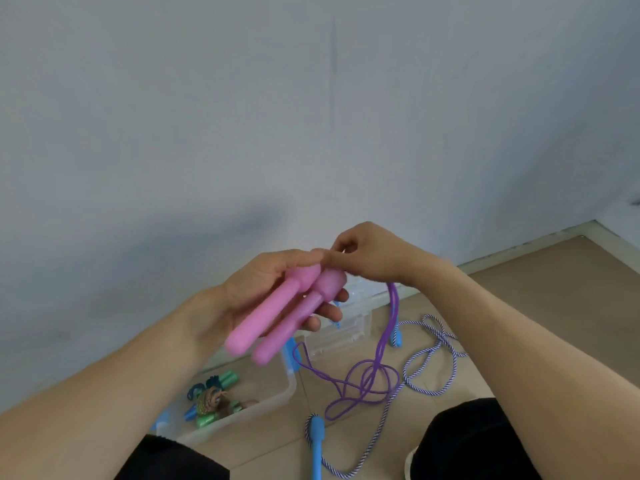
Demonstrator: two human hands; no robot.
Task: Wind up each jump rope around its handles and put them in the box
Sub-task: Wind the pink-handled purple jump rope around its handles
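Two pink handles (277, 313) lie clamped in the raised left hand (266, 289); the right hand (370, 254) pinches the purple rope (388, 327).

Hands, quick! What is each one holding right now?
Left hand: holds the two pink handles side by side.
Right hand: pinches the purple rope at the handle tops; the rope hangs to the floor.

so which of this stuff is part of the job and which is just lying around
Job: pink handles in the left hand; purple rope, pinched by the right hand; striped rope; box.

Lying about: clear lid.
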